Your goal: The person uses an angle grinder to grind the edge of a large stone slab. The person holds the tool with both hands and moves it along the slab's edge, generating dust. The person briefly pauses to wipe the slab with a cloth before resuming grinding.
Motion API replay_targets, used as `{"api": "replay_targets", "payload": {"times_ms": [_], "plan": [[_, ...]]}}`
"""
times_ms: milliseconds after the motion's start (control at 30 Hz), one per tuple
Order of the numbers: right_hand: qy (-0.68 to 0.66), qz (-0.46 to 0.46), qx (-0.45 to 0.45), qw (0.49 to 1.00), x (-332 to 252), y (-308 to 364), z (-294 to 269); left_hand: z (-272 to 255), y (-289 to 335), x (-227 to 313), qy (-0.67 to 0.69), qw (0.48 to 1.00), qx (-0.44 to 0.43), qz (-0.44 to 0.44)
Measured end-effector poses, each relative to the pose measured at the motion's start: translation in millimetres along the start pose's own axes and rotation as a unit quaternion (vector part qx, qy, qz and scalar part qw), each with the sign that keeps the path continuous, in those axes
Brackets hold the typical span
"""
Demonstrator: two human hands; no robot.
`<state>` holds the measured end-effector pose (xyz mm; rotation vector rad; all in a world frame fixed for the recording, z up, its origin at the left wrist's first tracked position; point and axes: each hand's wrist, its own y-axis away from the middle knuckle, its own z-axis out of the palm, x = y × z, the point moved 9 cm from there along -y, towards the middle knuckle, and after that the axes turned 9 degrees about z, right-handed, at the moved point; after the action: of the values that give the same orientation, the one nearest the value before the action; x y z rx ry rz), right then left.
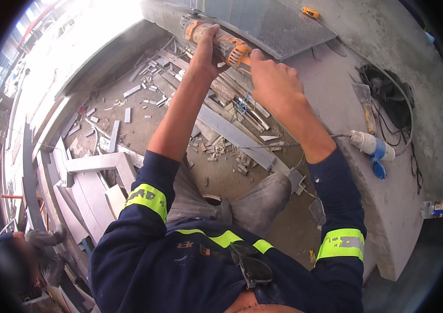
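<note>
The left hand (209,51) is wrapped round the grinder (237,51) near its front, the right hand (276,78) closed on its rear end — the tool spans the gap between them. Just beyond both hands sits a grey slab (289,32); right of the right hand — a white-and-blue plug (371,146).

- White glare burns out detail left of the left hand (208,55).
- Softer, greyer light on the wall (409,39) right of the right hand (276,81).
- Floor (224,182) below both: soft shadows.
- Fisheye bowing outward from the hands, dark corners.
- Person's head (13,266), lower left, blurred.
</note>
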<state>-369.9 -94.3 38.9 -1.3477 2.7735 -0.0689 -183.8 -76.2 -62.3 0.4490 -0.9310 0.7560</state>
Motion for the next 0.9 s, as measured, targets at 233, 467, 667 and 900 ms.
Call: {"api": "replay_targets", "payload": {"times_ms": [233, 467, 667, 900], "plan": [[0.016, 0.007, 0.005, 1.000, 39.5, 40.2, -0.9, 32.7, 48.3, -19.4, -0.020, 1.000, -0.009, 0.008], [0.047, 0.000, 0.004, 0.999, 46.4, 47.9, -0.2, 41.1, 62.5, -21.7, -0.012, 1.000, 0.006, 0.015], [0.055, -0.010, 0.016, 0.998, 52.9, 52.1, -2.3, 47.8, 69.0, -27.3, -0.016, 0.999, -0.029, 0.016], [0.027, -0.007, 0.025, 0.999, 46.4, 34.3, 2.8, 41.2, 56.3, -23.2, -0.005, 0.996, -0.075, 0.042]]}}
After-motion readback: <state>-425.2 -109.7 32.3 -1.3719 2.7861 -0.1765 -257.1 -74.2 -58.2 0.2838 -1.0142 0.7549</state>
